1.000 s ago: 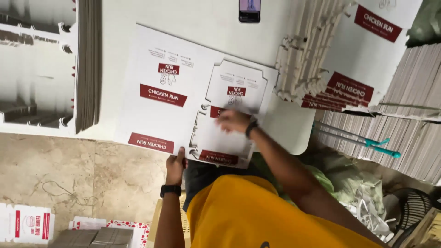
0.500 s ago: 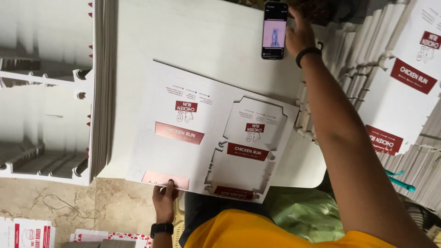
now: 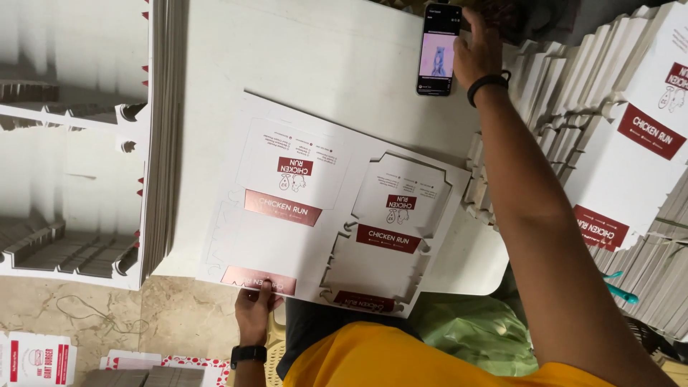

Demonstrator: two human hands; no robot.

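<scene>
My left hand [image 3: 252,309] pinches the near edge of the printed cardboard sheet [image 3: 326,215] lying flat on the white table [image 3: 322,64]. My right hand [image 3: 476,50] reaches far across, fingers loosely spread on the smartphone [image 3: 438,49] at the table's far edge

Left hand [image 3: 252,307] lies close to the body, fingers curled; right hand [image 3: 476,51] reaches far forward, arm outstretched.

Left hand [image 3: 254,308] pinches the printed cardboard sheet [image 3: 326,215] edge; right hand [image 3: 476,50] touches the phone [image 3: 437,50].
</scene>
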